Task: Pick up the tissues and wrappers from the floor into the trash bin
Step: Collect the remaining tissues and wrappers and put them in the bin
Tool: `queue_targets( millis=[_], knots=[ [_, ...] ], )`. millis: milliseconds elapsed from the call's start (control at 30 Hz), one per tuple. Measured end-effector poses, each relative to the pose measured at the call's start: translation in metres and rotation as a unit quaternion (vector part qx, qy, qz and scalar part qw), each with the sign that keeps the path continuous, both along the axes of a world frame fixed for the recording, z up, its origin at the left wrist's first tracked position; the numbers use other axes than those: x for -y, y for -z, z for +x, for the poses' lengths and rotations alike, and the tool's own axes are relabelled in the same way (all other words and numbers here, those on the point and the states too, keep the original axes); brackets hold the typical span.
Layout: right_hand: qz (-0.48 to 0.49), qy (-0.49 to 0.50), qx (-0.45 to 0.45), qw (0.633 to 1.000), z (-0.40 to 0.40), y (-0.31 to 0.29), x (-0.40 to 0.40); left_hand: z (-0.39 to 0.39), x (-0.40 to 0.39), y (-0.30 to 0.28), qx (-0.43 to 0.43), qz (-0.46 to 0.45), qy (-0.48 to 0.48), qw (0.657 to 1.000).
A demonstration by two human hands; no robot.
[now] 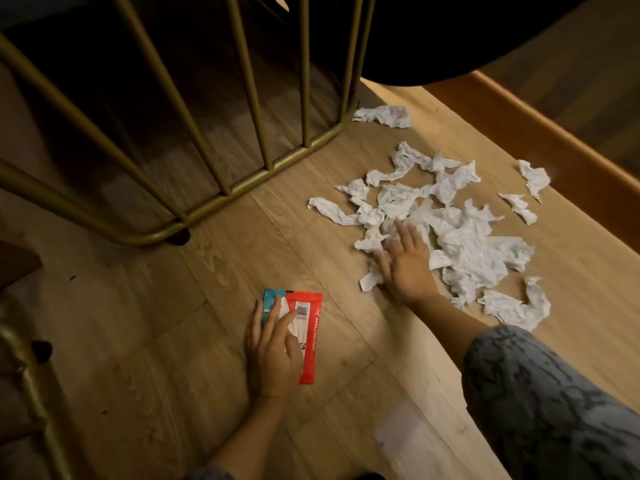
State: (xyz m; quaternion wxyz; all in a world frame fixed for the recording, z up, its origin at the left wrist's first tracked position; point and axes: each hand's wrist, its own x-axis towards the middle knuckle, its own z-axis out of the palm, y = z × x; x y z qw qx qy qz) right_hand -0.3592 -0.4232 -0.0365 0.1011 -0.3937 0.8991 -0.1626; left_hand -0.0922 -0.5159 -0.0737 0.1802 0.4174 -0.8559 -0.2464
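Observation:
A heap of crumpled white tissues [460, 233] is spread over the wooden floor [214, 278] at right. My right hand [405, 261] lies flat on the heap's near left edge, fingers straight and spread. A red, blue and white wrapper [308, 341] lies flat on the floor nearer to me. My left hand [273, 348] rests on the wrapper with its fingers laid over it. Loose tissues lie apart from the heap: one by the table base [384, 116], two at far right [535, 178] [519, 207], one near my sleeve [516, 306]. No trash bin is in view.
A gold metal table base [221, 192] with slanted bars stands at upper left, its foot on the floor. A dark round tabletop [450, 36] overhangs the top. A raised wooden ledge [554, 147] borders the floor at right. Another gold frame [27, 375] stands at the left edge.

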Motion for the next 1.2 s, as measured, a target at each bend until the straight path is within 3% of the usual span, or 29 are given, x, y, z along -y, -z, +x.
queue_targets(
  millis=[133, 267, 367, 533, 633, 833, 900, 1033, 1200],
  knots=[
    [0.032, -0.115, -0.001, 0.993, 0.008, 0.015, -0.011, -0.005, -0.001, -0.009, 0.066, -0.032, 0.022, 0.997],
    [-0.076, -0.065, 0.039, 0.994, 0.044, 0.012, -0.022, -0.008, -0.001, -0.016, 0.131, -0.031, 0.019, 0.991],
    [-0.083, -0.067, 0.026, 0.994, 0.066, 0.014, -0.036, -0.007, -0.002, -0.016, 0.134, -0.048, 0.036, 0.989],
    [-0.09, -0.115, 0.043, 0.988, 0.077, 0.011, -0.062, -0.012, -0.009, -0.015, 0.045, -0.023, 0.071, 0.996],
    [-0.105, -0.074, 0.038, 0.991, 0.07, -0.001, -0.075, -0.033, -0.019, -0.017, -0.051, 0.0, 0.128, 0.99],
    [-0.074, 0.057, 0.048, 0.994, 0.035, -0.054, -0.118, -0.094, -0.048, -0.055, -0.107, 0.015, 0.198, 0.974],
    [-0.015, 0.063, 0.048, 0.997, 0.023, -0.077, -0.137, -0.114, -0.056, -0.072, -0.102, 0.01, 0.256, 0.961],
    [0.093, -0.016, 0.002, 0.996, -0.004, -0.125, -0.185, -0.156, -0.073, -0.106, -0.065, -0.041, 0.404, 0.912],
    [0.085, -0.001, -0.081, 0.993, -0.028, -0.199, -0.256, -0.208, -0.122, -0.171, -0.025, -0.137, 0.567, 0.812]
  ],
)
